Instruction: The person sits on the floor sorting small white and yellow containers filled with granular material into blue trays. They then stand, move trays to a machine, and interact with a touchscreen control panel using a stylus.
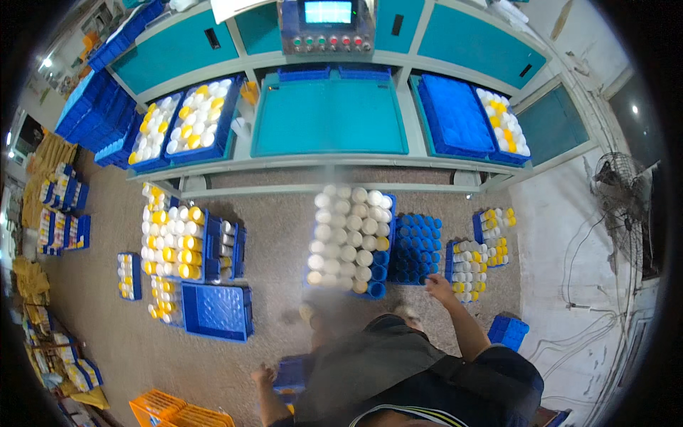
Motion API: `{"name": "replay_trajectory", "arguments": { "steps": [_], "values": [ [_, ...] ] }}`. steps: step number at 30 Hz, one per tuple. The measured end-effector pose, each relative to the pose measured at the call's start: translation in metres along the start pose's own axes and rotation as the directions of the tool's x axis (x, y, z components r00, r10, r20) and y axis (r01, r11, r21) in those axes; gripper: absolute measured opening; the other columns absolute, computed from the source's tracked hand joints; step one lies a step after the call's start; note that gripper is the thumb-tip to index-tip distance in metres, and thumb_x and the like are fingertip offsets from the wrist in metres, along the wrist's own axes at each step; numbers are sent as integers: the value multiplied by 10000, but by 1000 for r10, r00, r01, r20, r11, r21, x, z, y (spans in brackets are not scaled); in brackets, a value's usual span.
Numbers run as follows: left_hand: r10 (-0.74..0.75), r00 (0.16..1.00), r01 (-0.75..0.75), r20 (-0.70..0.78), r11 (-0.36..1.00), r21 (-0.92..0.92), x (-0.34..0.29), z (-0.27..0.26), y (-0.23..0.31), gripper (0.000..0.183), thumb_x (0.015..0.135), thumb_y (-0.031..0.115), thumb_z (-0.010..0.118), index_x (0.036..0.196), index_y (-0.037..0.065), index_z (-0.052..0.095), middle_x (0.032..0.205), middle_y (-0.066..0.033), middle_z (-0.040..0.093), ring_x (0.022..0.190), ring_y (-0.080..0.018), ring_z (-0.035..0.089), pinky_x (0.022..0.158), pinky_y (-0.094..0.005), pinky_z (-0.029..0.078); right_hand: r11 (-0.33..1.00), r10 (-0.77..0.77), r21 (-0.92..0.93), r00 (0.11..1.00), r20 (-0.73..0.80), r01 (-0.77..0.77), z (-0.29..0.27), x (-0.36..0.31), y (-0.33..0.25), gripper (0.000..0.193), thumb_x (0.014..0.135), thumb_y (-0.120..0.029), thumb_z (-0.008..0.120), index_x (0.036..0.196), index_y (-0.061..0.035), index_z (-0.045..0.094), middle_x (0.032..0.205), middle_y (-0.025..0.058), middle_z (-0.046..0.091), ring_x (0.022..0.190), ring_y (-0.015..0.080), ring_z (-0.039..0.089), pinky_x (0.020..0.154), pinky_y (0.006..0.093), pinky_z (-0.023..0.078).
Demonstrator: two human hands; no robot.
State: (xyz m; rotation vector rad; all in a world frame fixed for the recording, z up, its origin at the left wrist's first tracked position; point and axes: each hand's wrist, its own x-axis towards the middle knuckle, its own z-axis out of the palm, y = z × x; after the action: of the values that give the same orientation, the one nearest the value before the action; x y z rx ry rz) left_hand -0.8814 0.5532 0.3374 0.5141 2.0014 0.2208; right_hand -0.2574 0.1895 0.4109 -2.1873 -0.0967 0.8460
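Observation:
My right hand is at the near right corner of a blue crate of upright blue cups. Its fingers are loosely bent and somewhat apart, and nothing shows in them; whether they touch the crate is unclear. To the left stands a crate with rows of white round containers. Several blue cups fill its near right corner. My left hand hangs low on the left, near a blue plastic piece. Its fingers are too small and blurred to read.
A machine bench with a teal top and control panel spans the far side. Crates of white and yellow containers rest on it. Left are stacked containers and a blue crate. A fan stands right.

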Motion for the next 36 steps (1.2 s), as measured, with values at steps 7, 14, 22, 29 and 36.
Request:
{"name": "replay_trajectory", "arguments": {
  "steps": [7, 14, 22, 29, 36],
  "values": [
    [-129, 985, 119, -113, 989, -90, 57, -99, 94, 382, 973, 243, 568, 1255, -12, 526, 1074, -183, 614, 953, -309, 608, 762, -468, 521, 923, -347, -154, 936, 64, 353, 135, 119, -237, 372, 949, -263, 613, 1250, -48, 577, 905, 130, 677, 857, 268, 668, 765, 387, 516],
    [109, 850, -166, 515, 984, 65, 48, -23, 163, 491, 940, 273, 616, 1338, 14, 495, 1164, -229, 634, 988, -369, 661, 787, -482, 546, 681, -713, -21, 655, -251, 732, 174, 262, -477, 679, 946, -95, 609, 1548, -178, 306, 885, 78, 626, 744, 156, 612, 728, 350, 516],
    [218, 858, -337, 466, 922, 189, 18, 74, 344, 372, 964, 308, 610, 1214, 40, 552, 1037, -152, 649, 881, -274, 645, 736, -389, 513, 829, -553, -197, 718, -422, 523, 154, 449, -697, 779, 918, -120, 620, 1575, -225, 215, 904, 124, 696, 714, 210, 683, 725, 384, 536],
    [278, 831, -346, 481, 937, 55, 19, 130, 494, 239, 972, 259, 595, 1057, 36, 613, 874, -82, 668, 749, -187, 637, 647, -294, 500, 915, -290, 144, 862, -416, 378, 175, 497, -742, 908, 865, -180, 663, 1584, -195, 109, 1020, 240, 692, 978, 387, 661, 909, 460, 488],
    [448, 606, -684, 657, 715, 143, -3, 178, 576, 308, 948, 215, 602, 1149, -17, 625, 863, -70, 668, 761, -150, 635, 695, -283, 517, 918, -285, 165, 890, -356, 360, 166, 475, -744, 900, 917, -102, 632, 1566, -402, 85, 1042, 124, 663, 758, 205, 670, 604, 352, 567]
  ]
}}
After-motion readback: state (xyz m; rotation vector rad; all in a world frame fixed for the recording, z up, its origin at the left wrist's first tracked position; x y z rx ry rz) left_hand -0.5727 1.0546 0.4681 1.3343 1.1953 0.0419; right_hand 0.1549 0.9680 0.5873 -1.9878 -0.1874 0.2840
